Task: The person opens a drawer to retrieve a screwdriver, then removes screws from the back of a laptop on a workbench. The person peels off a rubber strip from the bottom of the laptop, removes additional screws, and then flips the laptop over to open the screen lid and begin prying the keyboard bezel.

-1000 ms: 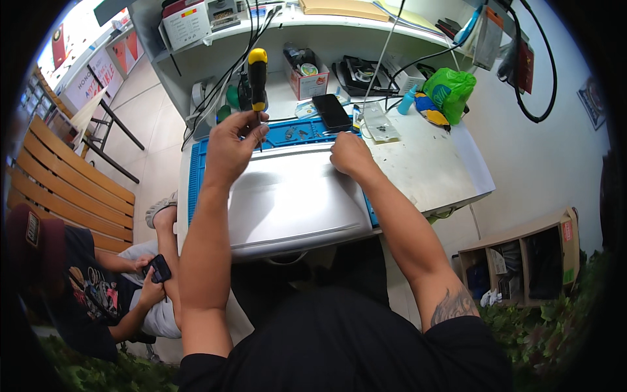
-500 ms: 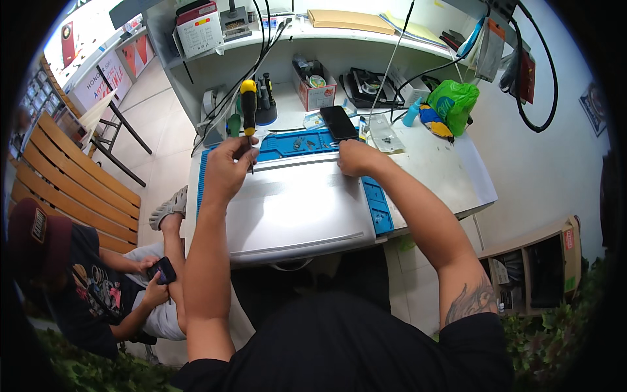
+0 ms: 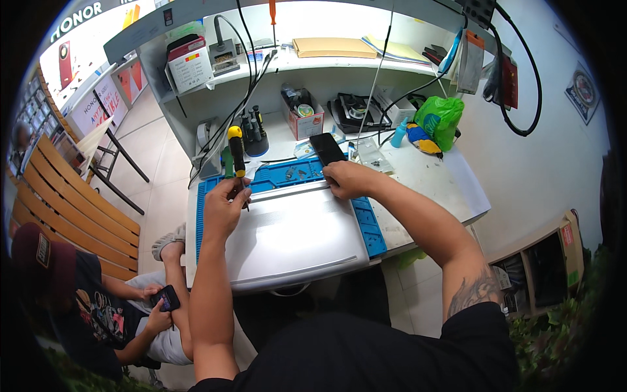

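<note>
A screwdriver (image 3: 236,149) with a yellow-and-black handle stands nearly upright in my left hand (image 3: 224,204), its handle up and its shaft between my closed fingers. Beneath both hands lies a large flat silver device (image 3: 287,235), resembling a closed laptop. My right hand (image 3: 347,179) is closed at the device's far edge, fingertips turned down; whatever they hold, if anything, is hidden. Just beyond it rests a black phone (image 3: 327,149). The device lies over a blue work mat (image 3: 368,225) with compartments, where small parts (image 3: 297,173) show along the far strip.
Behind the mat are a screwdriver stand (image 3: 255,140), a small box of supplies (image 3: 305,121), a light-blue bottle (image 3: 399,134) and a green plastic bag (image 3: 441,121). Cables (image 3: 243,98) hang over the left side. A seated person (image 3: 124,307) holds a phone at my left.
The whole view has shifted, so the bench sits lower and more shelf shows. The screwdriver stays in my left hand, and my right hand remains by the device's far edge.
</note>
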`<state>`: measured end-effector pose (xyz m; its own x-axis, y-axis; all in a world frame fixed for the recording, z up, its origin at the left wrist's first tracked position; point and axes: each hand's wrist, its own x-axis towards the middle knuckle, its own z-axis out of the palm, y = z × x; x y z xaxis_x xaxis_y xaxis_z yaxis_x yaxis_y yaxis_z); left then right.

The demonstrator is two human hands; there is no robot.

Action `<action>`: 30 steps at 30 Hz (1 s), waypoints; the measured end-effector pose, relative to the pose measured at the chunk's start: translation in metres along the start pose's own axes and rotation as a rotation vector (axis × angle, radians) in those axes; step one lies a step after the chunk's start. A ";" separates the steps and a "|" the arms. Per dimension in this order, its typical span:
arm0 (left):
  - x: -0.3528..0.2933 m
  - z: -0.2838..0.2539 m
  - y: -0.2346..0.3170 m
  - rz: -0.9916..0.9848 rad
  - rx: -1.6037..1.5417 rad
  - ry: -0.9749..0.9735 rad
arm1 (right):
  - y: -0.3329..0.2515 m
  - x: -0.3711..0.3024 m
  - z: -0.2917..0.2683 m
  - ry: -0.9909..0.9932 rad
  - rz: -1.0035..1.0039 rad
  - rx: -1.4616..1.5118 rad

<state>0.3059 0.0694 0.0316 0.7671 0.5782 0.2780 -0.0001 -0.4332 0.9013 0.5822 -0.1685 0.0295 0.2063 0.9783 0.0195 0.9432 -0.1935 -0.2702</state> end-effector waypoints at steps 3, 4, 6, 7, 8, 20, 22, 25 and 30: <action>0.000 0.000 -0.001 -0.006 -0.006 -0.001 | -0.005 -0.011 0.004 0.157 0.012 0.113; 0.000 -0.001 -0.001 -0.009 -0.005 0.001 | -0.006 -0.013 0.006 0.194 0.018 0.133; 0.001 0.002 -0.007 -0.005 -0.028 -0.001 | -0.006 -0.016 0.012 0.241 0.119 0.303; 0.001 0.002 -0.008 -0.003 -0.038 -0.001 | -0.006 -0.016 0.015 0.265 0.168 0.388; -0.001 0.003 -0.010 0.007 -0.010 -0.004 | -0.009 -0.016 0.019 0.276 0.239 0.444; -0.005 -0.003 -0.005 0.058 -0.021 0.031 | -0.074 0.050 -0.002 0.403 0.347 0.701; -0.001 0.000 0.000 0.092 -0.045 0.046 | -0.097 0.058 0.024 0.527 0.216 0.513; 0.009 0.003 0.012 0.143 -0.068 0.081 | -0.134 0.063 0.060 0.479 0.175 0.278; 0.043 0.040 0.036 0.235 -0.258 -0.029 | -0.146 0.049 0.091 0.511 -0.043 -0.130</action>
<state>0.3648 0.0507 0.0629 0.7446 0.4621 0.4818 -0.3383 -0.3611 0.8690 0.4304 -0.0858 -0.0176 0.2367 0.8311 0.5033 0.9714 -0.1932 -0.1379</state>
